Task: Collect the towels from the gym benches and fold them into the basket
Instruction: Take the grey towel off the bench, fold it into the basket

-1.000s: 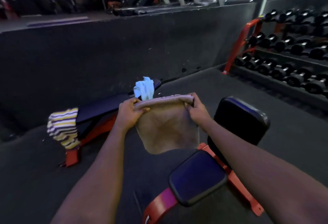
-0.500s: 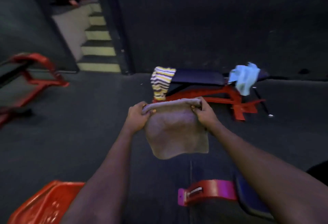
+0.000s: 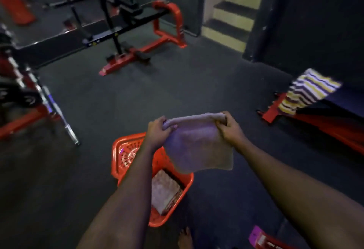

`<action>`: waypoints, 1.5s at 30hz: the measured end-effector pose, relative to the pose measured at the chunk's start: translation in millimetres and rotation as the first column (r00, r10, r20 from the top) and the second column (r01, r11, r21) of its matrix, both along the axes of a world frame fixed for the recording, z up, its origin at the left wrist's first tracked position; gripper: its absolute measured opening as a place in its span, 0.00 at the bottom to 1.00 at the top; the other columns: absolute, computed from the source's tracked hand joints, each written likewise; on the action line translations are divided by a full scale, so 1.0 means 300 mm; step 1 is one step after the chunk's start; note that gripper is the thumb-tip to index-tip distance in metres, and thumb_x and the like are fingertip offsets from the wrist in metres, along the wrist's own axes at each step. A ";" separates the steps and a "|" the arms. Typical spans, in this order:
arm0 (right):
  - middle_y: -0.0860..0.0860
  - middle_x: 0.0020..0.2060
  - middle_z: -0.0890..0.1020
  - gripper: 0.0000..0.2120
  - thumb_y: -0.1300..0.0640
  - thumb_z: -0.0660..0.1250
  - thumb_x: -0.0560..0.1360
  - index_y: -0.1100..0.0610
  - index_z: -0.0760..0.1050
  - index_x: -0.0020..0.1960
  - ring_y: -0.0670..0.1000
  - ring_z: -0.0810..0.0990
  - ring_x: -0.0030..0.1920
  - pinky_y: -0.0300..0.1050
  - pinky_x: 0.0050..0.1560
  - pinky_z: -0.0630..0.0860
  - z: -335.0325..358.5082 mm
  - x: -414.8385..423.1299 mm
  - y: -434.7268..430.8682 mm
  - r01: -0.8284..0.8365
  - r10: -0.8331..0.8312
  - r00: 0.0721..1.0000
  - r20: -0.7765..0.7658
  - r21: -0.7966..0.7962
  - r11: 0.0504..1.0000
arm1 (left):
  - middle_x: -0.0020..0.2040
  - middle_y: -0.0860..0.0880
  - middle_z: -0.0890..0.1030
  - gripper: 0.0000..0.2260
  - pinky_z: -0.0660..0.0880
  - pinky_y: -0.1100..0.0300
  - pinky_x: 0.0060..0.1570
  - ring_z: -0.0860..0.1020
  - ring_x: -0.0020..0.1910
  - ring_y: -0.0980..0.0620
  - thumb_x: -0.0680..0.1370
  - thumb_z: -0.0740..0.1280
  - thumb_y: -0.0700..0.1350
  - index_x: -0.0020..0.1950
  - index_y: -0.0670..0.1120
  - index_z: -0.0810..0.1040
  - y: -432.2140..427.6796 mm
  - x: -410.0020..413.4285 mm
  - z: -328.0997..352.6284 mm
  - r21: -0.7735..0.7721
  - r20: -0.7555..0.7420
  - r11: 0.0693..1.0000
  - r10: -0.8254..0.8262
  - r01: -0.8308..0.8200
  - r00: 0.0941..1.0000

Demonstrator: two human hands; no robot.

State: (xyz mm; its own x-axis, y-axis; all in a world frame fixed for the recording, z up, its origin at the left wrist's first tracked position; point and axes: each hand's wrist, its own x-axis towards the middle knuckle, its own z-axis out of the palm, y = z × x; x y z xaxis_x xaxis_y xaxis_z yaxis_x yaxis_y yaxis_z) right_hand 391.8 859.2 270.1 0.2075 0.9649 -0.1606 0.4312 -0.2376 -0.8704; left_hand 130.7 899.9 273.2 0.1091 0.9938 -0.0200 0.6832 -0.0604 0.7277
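Beige towel (image 3: pixel 199 146), folded, hangs over the basket (image 3: pixel 118 150), top corners pinched by left hand (image 3: pixel 157 132) and right hand (image 3: pixel 229 130); next, probably lower it onto the pile (image 3: pixel 165 191).

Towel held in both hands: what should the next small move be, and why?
Probably lower the towel into the orange basket: the left hand and right hand grip its folded top edge, it hangs above the basket, and a folded cloth already lies inside.

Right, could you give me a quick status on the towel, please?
Left hand and right hand grip folded towel. Hanging over orange basket. Nothing between them.
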 end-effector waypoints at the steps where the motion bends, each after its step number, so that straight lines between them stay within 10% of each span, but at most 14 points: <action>1: 0.49 0.49 0.80 0.07 0.55 0.63 0.79 0.52 0.73 0.56 0.48 0.77 0.49 0.38 0.42 0.72 -0.022 -0.070 0.050 -0.058 0.058 0.998 0.010 -0.028 0.998 | 0.27 0.53 0.72 0.15 0.58 0.61 0.29 0.70 0.31 0.51 0.72 0.74 0.48 0.32 0.49 0.70 -0.001 -0.077 -0.035 -0.030 0.007 0.998 0.060 -0.060 0.998; 13: 0.52 0.48 0.82 0.08 0.58 0.64 0.75 0.52 0.73 0.54 0.49 0.78 0.49 0.50 0.51 0.76 -0.463 -0.524 0.314 -0.578 0.610 0.792 0.008 -0.312 0.754 | 0.34 0.50 0.78 0.09 0.66 0.58 0.36 0.79 0.38 0.46 0.72 0.73 0.47 0.40 0.46 0.75 -0.242 -0.411 -0.452 -0.313 -0.069 0.764 0.574 -0.564 0.816; 21: 0.55 0.48 0.81 0.12 0.61 0.64 0.77 0.58 0.72 0.60 0.57 0.80 0.52 0.41 0.41 0.65 -0.789 -0.639 0.315 -0.609 0.704 0.708 0.055 -0.456 0.649 | 0.39 0.43 0.83 0.10 0.71 0.54 0.41 0.81 0.43 0.41 0.73 0.73 0.48 0.44 0.43 0.77 -0.325 -0.423 -0.732 -0.435 -0.172 0.589 0.688 -0.681 0.705; 25: 0.59 0.57 0.80 0.18 0.55 0.64 0.74 0.56 0.70 0.63 0.63 0.79 0.58 0.56 0.57 0.75 -0.847 -0.686 0.349 -0.481 0.635 0.734 0.242 -0.474 0.737 | 0.58 0.37 0.79 0.18 0.71 0.52 0.58 0.77 0.58 0.38 0.75 0.69 0.45 0.62 0.39 0.74 -0.312 -0.456 -0.796 -0.413 -0.195 0.510 0.759 -0.754 0.621; 31: 0.63 0.55 0.82 0.18 0.58 0.64 0.73 0.58 0.75 0.63 0.64 0.81 0.56 0.54 0.57 0.77 -0.715 -0.743 0.412 -0.475 0.627 0.744 0.229 -0.480 0.738 | 0.62 0.39 0.79 0.18 0.71 0.54 0.61 0.77 0.61 0.41 0.79 0.66 0.47 0.66 0.39 0.73 -0.242 -0.463 -0.655 -0.426 -0.100 0.585 0.728 -0.690 0.678; 39: 0.58 0.51 0.85 0.11 0.59 0.67 0.74 0.58 0.81 0.55 0.57 0.84 0.53 0.49 0.58 0.78 -0.381 -0.697 0.444 -0.438 0.501 0.858 0.112 -0.349 0.829 | 0.45 0.45 0.82 0.10 0.71 0.61 0.44 0.79 0.43 0.49 0.79 0.65 0.49 0.55 0.44 0.79 -0.126 -0.479 -0.306 -0.298 0.013 0.767 0.599 -0.569 0.801; 45: 0.57 0.43 0.84 0.04 0.62 0.66 0.76 0.55 0.78 0.47 0.48 0.81 0.31 0.37 0.33 0.77 -0.128 -0.542 0.450 -0.308 0.324 0.945 0.054 -0.194 0.931 | 0.40 0.48 0.82 0.11 0.74 0.56 0.43 0.81 0.41 0.49 0.78 0.64 0.53 0.50 0.47 0.79 -0.019 -0.426 -0.068 -0.136 0.070 0.897 0.432 -0.421 0.899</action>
State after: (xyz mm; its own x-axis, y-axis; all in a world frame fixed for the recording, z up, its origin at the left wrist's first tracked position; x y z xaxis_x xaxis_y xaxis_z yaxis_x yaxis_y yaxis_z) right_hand 229.1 994.0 231.7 -0.0833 0.9390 -0.3338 0.5788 -0.2271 -0.7832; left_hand 2.9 894.1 252.7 -0.3175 0.9368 -0.1472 0.5514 0.3086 0.7750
